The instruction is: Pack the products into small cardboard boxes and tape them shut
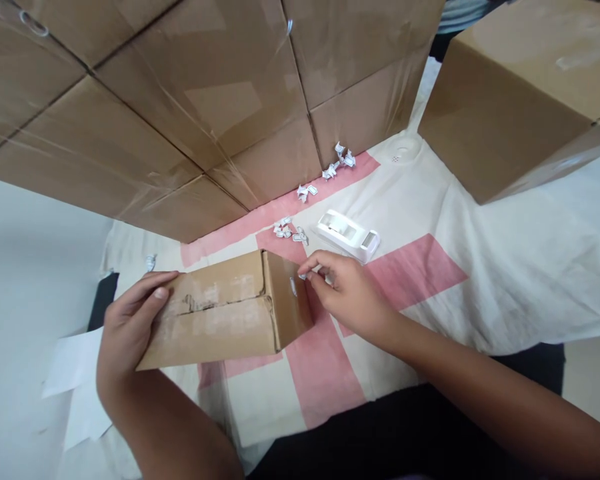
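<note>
A small brown cardboard box [220,313] lies tilted in front of me, its taped top seam facing up. My left hand [133,323] grips its far left end, thumb on top. At the box's right end face, my right hand [333,283] pinches a tiny white piece [303,276], which looks like paper or a label. A small whitish oblong mark [293,286] shows on that end face, close to my fingertips. Beyond the right hand sits a white plastic device [347,235] with a window on top. Several crumpled white scraps [290,230] lie near it.
A tall wall of taped cardboard boxes [180,100] stands behind the cloth. Another large carton [505,113] is at the right. Pink and white cloth [325,373] covers the surface. White paper sheets [75,363] lie at the left, beside a pale wall [30,267].
</note>
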The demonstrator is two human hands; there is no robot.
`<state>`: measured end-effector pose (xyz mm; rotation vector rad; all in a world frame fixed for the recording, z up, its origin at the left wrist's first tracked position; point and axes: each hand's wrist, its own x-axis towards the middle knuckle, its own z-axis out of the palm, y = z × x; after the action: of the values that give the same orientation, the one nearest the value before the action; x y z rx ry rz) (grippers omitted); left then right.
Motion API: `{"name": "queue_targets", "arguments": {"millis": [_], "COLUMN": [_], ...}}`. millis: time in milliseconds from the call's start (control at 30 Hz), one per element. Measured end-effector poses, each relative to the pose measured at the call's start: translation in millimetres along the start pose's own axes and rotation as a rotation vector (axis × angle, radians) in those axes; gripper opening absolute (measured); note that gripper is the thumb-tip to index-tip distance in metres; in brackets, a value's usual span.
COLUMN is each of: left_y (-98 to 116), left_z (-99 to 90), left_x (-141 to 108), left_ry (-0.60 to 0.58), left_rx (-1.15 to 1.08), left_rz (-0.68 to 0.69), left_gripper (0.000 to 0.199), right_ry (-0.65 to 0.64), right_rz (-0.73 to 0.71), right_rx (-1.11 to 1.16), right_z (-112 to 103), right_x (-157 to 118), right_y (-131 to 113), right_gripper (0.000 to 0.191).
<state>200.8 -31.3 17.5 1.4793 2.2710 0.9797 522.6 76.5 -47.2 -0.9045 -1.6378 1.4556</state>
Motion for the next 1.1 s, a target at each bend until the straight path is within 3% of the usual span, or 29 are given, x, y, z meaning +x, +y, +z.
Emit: {"name": "queue_targets", "arguments": {"millis": [267,433,667,933,1100], "left_y": [1.0,0.3,3.8,7.4,7.1], "left_z": [-0.4,-0.3,2.6,2.7,2.3], "left_x": [-1.2,-1.5,-2.1,-4.4,-5.5], "left_ry": [0.026,0.042,0.056,0.076,0.066], "left_rx": [0.029,0.004,0.0,-0.002,0.003], "left_rz": [-0.015,-0.046,-0.03,-0.05,-0.048], "left_gripper": [0.032,0.034,0.031,0.032,0.032], "right_ry": [0.027,-0.035,-0.035,-0.102,-0.061], "right_rz": [-0.08,-0.073,-0.199,-0.17,-0.253], "right_rx": [0.065,0.108,-0.126,-0.184,-0.223], "right_z": [1.2,-1.0,-3.9,-0.5,-2.7], "right_x": [-1.1,0.4,-0.1,-0.6,0.5], "right_y": [0.9,-0.9,1.4,6.6,4.7], "right_gripper": [0.025,0.022,0.023,0.023,0.026]}}
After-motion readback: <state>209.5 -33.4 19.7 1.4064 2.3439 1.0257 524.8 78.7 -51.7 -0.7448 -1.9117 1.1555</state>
